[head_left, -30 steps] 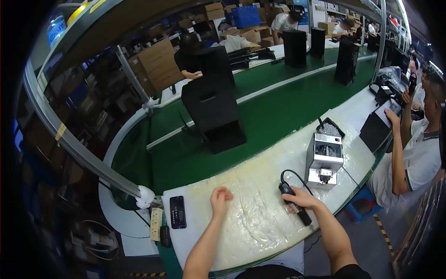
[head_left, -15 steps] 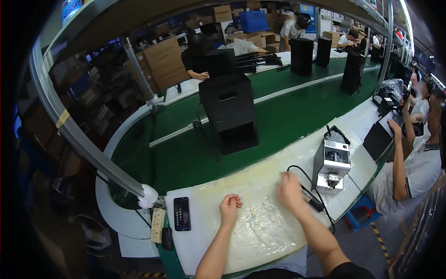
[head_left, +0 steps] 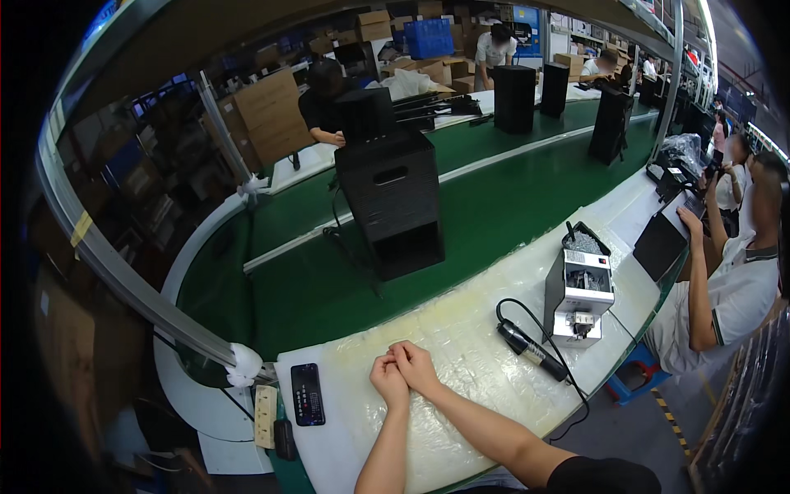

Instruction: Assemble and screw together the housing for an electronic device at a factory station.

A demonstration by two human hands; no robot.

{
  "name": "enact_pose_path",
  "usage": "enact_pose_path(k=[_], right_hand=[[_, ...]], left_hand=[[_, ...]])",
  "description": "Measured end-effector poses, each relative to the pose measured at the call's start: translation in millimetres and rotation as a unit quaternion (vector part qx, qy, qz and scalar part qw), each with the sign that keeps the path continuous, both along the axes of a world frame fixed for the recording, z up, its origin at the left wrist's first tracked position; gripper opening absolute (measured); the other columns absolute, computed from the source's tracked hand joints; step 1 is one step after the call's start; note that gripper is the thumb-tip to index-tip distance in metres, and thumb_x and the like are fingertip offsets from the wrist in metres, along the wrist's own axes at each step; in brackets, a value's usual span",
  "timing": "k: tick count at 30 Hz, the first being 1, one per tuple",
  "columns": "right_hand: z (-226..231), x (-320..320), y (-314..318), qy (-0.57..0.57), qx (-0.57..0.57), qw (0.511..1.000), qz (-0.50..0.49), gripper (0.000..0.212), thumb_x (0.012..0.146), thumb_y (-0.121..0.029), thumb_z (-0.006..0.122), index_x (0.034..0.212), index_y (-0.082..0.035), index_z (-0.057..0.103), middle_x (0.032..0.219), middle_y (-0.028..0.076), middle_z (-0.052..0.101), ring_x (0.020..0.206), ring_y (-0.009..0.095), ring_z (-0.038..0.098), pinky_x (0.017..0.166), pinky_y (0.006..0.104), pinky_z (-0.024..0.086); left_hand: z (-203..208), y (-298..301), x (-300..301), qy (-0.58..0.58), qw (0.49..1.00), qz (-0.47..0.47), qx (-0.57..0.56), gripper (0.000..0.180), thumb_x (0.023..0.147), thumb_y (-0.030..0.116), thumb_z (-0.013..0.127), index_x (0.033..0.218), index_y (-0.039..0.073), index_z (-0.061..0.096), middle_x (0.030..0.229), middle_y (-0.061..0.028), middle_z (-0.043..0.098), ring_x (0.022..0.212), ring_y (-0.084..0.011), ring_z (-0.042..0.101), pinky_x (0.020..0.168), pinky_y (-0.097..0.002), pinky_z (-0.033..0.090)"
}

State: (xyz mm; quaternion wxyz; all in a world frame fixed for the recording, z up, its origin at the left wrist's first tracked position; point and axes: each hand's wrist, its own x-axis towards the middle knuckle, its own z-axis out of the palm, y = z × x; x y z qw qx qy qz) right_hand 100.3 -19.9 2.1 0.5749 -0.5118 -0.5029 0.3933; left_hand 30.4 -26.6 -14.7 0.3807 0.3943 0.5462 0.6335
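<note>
My left hand (head_left: 388,384) and my right hand (head_left: 417,368) meet over the plastic-covered worktop (head_left: 477,403). Fingers of both are curled in, with the right hand against the left at the fingertips. Whatever lies between them, if anything, is hidden. To the right of my hands rests a black electric screwdriver (head_left: 527,347), its cable looped beside it; neither hand touches it. Beyond that stands a silver and black screw feeder (head_left: 579,298). A dark phone (head_left: 308,395) lies on the worktop to the left of my hands.
A tall black speaker cabinet (head_left: 391,198) stands on the green conveyor (head_left: 494,189) ahead. A metal post (head_left: 132,272) rises at left, near a power strip (head_left: 265,417). One co-worker (head_left: 716,272) sits at right, hands by a black panel (head_left: 660,245).
My right hand has moved left, away from beside the screwdriver, to meet my left hand. The whole view has shifted slightly.
</note>
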Motion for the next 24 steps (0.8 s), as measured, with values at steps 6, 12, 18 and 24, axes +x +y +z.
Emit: enact_pose_path(k=[6,12,18,24], right_hand=[[4,4,2,0.023,-0.028,0.999,-0.002,0.022,0.097,-0.015,0.053,0.1,0.004,0.066,0.085,0.016,0.071,0.078,0.02,0.069,0.071,0.03,0.054],[2,4,4,0.047,-0.047,0.998,-0.007,0.022,0.097,-0.014,0.053,0.099,0.003,0.066,0.084,0.015,0.071,0.078,0.018,0.068,0.072,0.0297,0.054],[-1,5,5,0.026,-0.059,0.998,-0.015,0.024,0.098,-0.016,0.051,0.101,0.003,0.065,0.089,0.014,0.071,0.083,0.018,0.067,0.076,0.0301,0.053],[6,-4,6,0.117,0.025,0.992,0.04,0.028,0.1,-0.016,0.047,0.108,0.004,0.065,0.101,0.015,0.071,0.095,0.022,0.067,0.086,0.0307,0.051]], left_hand=[[23,-3,16,0.03,0.998,0.055,-0.017,0.017,0.079,-0.007,0.044,0.072,-0.005,0.059,0.072,-0.0093,0.064,0.069,-0.0149,0.056,0.065,-0.0292,0.047],[18,-1,17,0.039,0.998,0.04,-0.007,0.017,0.08,-0.006,0.044,0.073,-0.005,0.06,0.072,-0.0088,0.064,0.07,-0.0146,0.057,0.067,-0.0289,0.048],[6,7,5,0.049,0.998,-0.027,0.014,0.018,0.081,-0.007,0.045,0.076,-0.005,0.062,0.071,-0.009,0.065,0.067,-0.014,0.058,0.064,-0.0284,0.049],[10,9,1,0.06,0.995,-0.074,-0.018,0.013,0.087,0.001,0.053,0.083,-0.002,0.065,0.069,-0.0089,0.065,0.065,-0.0119,0.057,0.059,-0.0283,0.046]])
